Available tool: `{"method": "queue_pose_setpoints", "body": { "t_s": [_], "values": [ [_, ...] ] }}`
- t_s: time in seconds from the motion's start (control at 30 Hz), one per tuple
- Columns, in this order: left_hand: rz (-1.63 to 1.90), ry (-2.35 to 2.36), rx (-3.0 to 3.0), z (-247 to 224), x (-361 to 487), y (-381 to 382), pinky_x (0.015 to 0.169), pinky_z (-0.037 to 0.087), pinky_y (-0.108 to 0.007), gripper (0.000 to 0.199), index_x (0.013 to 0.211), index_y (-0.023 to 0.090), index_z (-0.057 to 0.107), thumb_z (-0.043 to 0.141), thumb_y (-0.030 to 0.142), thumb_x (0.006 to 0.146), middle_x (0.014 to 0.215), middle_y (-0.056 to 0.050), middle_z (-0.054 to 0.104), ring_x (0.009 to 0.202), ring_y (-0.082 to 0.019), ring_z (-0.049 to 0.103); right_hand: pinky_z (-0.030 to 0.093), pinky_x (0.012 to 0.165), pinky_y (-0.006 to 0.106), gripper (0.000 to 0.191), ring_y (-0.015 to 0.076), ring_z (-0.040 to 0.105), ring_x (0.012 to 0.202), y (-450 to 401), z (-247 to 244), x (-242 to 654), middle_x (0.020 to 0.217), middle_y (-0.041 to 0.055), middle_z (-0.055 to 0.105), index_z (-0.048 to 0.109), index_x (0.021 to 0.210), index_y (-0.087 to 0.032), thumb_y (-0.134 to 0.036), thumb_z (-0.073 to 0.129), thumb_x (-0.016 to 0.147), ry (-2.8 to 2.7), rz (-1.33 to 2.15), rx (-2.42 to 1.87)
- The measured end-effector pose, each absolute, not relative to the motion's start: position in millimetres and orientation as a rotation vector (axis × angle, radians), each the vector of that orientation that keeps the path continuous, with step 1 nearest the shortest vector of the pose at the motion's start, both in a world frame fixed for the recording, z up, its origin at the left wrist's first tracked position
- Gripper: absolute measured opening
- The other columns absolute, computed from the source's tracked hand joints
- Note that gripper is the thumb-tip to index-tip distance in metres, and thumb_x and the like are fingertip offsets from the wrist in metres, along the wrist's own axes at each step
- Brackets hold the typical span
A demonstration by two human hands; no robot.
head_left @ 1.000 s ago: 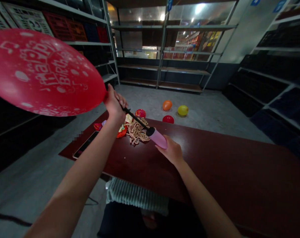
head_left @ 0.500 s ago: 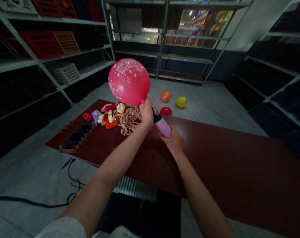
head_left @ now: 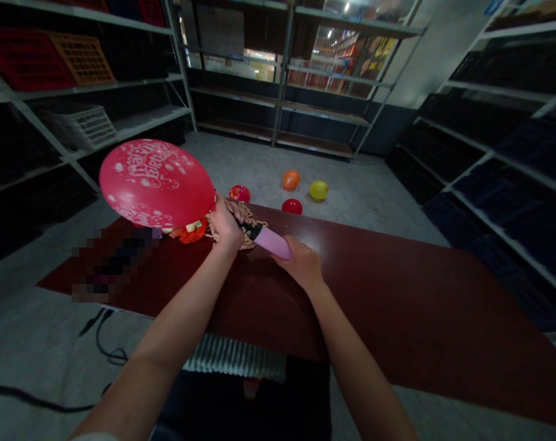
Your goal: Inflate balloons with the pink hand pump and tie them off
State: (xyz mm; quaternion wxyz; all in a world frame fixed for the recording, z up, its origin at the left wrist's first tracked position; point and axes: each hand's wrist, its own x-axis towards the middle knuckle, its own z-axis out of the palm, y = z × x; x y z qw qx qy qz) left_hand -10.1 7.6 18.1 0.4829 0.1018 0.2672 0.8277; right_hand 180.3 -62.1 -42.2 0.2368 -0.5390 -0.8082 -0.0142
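Head view: left hand [head_left: 228, 222] grasping one red balloon [head_left: 156, 184], right hand [head_left: 300, 261] one pink pump [head_left: 273, 242]; four balloons [head_left: 291, 180] beyond.

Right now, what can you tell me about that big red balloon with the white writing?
The big red balloon is inflated, smooth and slightly glossy, like thin rubber, printed with white "Happy Birthday" lettering and scattered white shapes. It is egg-shaped and tilted nearly sideways: the rounded end faces the picture's left, and the narrower end tapers rightward to the person's left grip, which hides its neck. In this view it partly overlaps the table; whether they touch is unclear.
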Motion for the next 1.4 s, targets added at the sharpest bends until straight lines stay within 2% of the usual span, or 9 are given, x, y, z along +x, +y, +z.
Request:
{"method": "queue_pose_setpoints", "body": {
  "t_s": [0.13,0.27,0.43,0.63,0.87,1.03,1.1,1.27,1.4],
  "values": [
    [2.111,0.628,0.241,33,-34,0,0.037,0.023,-0.022,0.059,0.060,0.021,0.031,0.055,0.038,0.111,0.042,0.008,0.029,0.031,-0.007,0.027,0.056,0.082,0.036,0.043,0.0290,0.076,0.100,-55,-49,189,0.118,0.0117,0.080,0.070,0.129,-0.022,-0.043,0.075,0.092,-2.229,-0.116,-1.455],
    [2.169,0.581,0.186,51,-55,-14,0.038,0.021,-0.023,0.061,0.061,0.021,0.027,0.047,0.038,0.115,0.042,0.007,0.025,0.033,-0.008,0.023,0.054,0.084,0.040,0.033,0.0306,0.074,0.095,-48,-48,216,0.110,0.0123,0.080,0.072,0.125,-0.022,-0.035,0.072,0.095,-2.232,-0.336,-1.449],
    [2.220,0.542,0.194,60,-68,-22,0.039,0.019,-0.025,0.063,0.059,0.020,0.025,0.039,0.041,0.118,0.042,0.006,0.023,0.034,-0.009,0.020,0.050,0.085,0.040,0.031,0.0301,0.071,0.098,-46,-42,239,0.115,0.0134,0.080,0.070,0.124,-0.019,-0.031,0.068,0.096,-2.186,-0.553,-1.406],
    [2.226,0.591,0.208,50,-54,-16,0.040,0.020,-0.024,0.063,0.061,0.021,0.027,0.044,0.044,0.116,0.043,0.007,0.025,0.034,-0.008,0.022,0.047,0.080,0.038,0.031,0.0293,0.069,0.091,-53,-43,239,0.106,0.0139,0.078,0.070,0.119,-0.017,-0.034,0.065,0.095,-2.194,-0.474,-1.485],
    [2.160,0.609,0.239,44,-22,-16,0.038,0.022,-0.024,0.060,0.058,0.021,0.029,0.043,0.032,0.116,0.043,0.007,0.025,0.032,-0.008,0.024,0.043,0.074,0.034,0.025,0.0274,0.071,0.089,-65,-30,216,0.101,0.0124,0.078,0.069,0.111,-0.019,-0.032,0.071,0.090,-2.304,-0.409,-1.534],
    [2.051,0.619,0.432,28,13,-19,0.036,0.021,-0.024,0.067,0.059,0.022,0.029,0.065,0.055,0.105,0.042,0.009,0.026,0.032,-0.007,0.024,0.040,0.064,0.032,0.025,0.0261,0.072,0.079,-74,-25,191,0.092,0.0104,0.079,0.069,0.105,-0.020,-0.038,0.071,0.088,-2.335,-0.245,-1.573],
    [1.995,0.640,0.453,23,22,-19,0.036,0.022,-0.024,0.068,0.059,0.023,0.028,0.064,0.058,0.105,0.042,0.008,0.027,0.032,-0.007,0.025,0.039,0.062,0.032,0.024,0.0265,0.073,0.078,-75,-24,188,0.091,0.0111,0.079,0.070,0.103,-0.019,-0.037,0.071,0.087,-2.315,-0.214,-1.596],
    [1.946,0.665,0.428,21,20,-19,0.037,0.025,-0.024,0.066,0.059,0.022,0.027,0.057,0.051,0.110,0.042,0.008,0.027,0.032,-0.007,0.026,0.038,0.062,0.031,0.022,0.0256,0.073,0.078,-75,-21,190,0.091,0.0102,0.079,0.071,0.102,-0.020,-0.035,0.071,0.086,-2.285,-0.197,-1.611],
    [1.979,0.635,0.404,28,10,-21,0.037,0.024,-0.024,0.064,0.058,0.022,0.028,0.052,0.044,0.113,0.042,0.007,0.027,0.032,-0.008,0.026,0.040,0.067,0.032,0.027,0.0254,0.073,0.084,-72,-20,187,0.098,0.0093,0.080,0.072,0.109,-0.021,-0.037,0.071,0.088,-2.251,-0.209,-1.553]
  ]
}}
